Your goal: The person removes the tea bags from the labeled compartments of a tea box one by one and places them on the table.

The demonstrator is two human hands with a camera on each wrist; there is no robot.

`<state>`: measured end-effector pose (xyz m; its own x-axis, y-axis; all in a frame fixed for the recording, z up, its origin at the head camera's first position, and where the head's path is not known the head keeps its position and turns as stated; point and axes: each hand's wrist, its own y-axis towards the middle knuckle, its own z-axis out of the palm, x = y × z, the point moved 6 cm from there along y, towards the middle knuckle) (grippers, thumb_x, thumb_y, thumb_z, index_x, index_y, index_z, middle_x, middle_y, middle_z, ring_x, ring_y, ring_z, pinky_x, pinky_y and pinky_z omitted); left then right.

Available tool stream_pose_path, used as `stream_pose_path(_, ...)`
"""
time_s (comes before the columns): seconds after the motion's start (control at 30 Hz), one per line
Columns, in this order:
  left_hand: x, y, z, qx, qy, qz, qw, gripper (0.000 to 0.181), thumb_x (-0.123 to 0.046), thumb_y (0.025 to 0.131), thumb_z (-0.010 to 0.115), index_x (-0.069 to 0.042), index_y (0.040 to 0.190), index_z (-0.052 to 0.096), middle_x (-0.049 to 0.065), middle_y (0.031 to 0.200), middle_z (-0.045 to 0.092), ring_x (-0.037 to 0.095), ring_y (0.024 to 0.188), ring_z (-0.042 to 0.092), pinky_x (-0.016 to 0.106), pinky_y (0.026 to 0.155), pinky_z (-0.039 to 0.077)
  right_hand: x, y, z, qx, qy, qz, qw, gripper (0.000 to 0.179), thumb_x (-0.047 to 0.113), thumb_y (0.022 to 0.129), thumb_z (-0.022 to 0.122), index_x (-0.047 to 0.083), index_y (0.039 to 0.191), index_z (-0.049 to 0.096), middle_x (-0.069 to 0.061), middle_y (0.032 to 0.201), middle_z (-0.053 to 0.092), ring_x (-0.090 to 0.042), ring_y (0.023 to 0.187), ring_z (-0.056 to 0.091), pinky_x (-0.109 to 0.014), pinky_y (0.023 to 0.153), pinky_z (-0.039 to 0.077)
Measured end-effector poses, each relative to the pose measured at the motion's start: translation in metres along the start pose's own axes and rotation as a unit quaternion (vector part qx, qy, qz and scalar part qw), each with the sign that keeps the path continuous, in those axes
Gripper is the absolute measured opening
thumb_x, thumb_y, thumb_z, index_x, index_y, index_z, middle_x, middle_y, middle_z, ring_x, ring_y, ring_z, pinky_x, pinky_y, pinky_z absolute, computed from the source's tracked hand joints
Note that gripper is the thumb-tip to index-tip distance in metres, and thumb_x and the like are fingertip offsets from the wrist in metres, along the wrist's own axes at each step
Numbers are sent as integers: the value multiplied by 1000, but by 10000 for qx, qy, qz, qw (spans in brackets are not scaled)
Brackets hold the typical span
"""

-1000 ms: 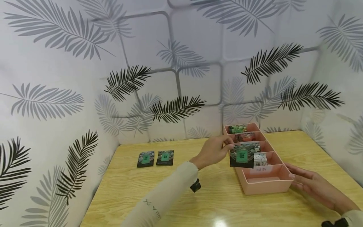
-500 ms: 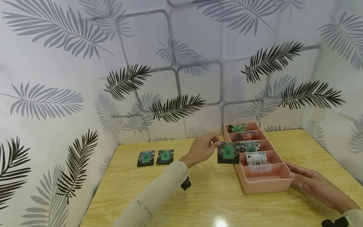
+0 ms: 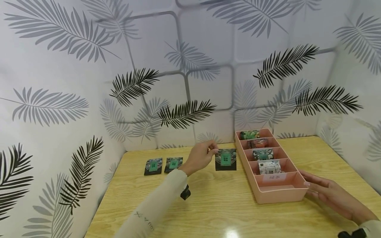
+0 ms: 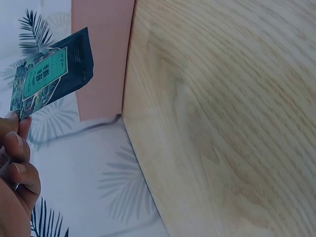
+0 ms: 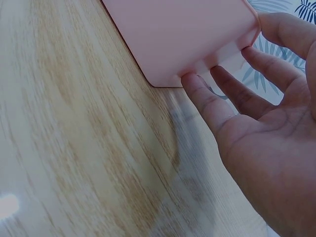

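Note:
My left hand [image 3: 200, 155] pinches a flat, dark square sachet [image 3: 226, 160] with a green label by its edge. In the left wrist view, the same sachet [image 4: 52, 74] tilts up from the thumb and fingertips, overlapping the pink box wall behind it. To its right stands a long pink divided box [image 3: 278, 195]. At the box's near right corner is my right hand [image 3: 330, 195]. In the right wrist view, the extended fingers [image 5: 207, 101] touch the box's outer wall [image 5: 192, 34].
Two similar dark sachets, a left one [image 3: 153, 166] and a right one [image 3: 173, 163], lie on the wooden table [image 3: 220, 208]. The box's back compartments hold packets, including a white one [image 3: 269, 167]; its front one bears a paper label [image 3: 274, 177]. A leaf-patterned wall [image 3: 205, 86] stands behind.
My left hand has carried the sachet leftward, from over the pink box to beside it. The right hand and the box have stayed where they were.

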<state>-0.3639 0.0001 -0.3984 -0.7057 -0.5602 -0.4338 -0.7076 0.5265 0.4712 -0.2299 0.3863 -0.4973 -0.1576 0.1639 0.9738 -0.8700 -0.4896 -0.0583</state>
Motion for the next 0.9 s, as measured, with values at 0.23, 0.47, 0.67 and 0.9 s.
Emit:
stream_pose_path(0.23,24,-5,-2,-136,122,-141,9997,7,-26,97,58,-21,94,62,-11,82,61,6,52,44,23,54,40,-1,-1,-2,-26,27,2,10000,50,7,106,27,2,151,8,22,137,46,0,124,47,-26,97,42)
stream_pose_path(0.47,45,-12,-9,-311,174,-355,9987,6,-22,96,60,-18,93,63,-9,80,62,7,52,45,24,53,40,0,0,-2,2,16,-22,10000,49,7,106,27,1,151,8,22,138,46,-1,124,46,-27,98,42)
stream_pose_path(0.67,63,-19,-12,-216,221,-654,9974,7,-21,96,59,-16,93,63,-7,81,62,9,50,45,25,51,40,-1,0,-2,-57,86,101,9999,48,8,106,28,6,152,14,22,136,48,-3,123,48,-27,97,42)
stream_pose_path(0.9,86,-27,-12,-112,267,-945,9951,7,-20,96,59,-15,94,64,-7,81,62,8,54,49,27,53,43,-2,0,-3,-58,99,116,9999,49,9,106,30,7,152,14,22,136,47,-3,123,48,-27,97,42)
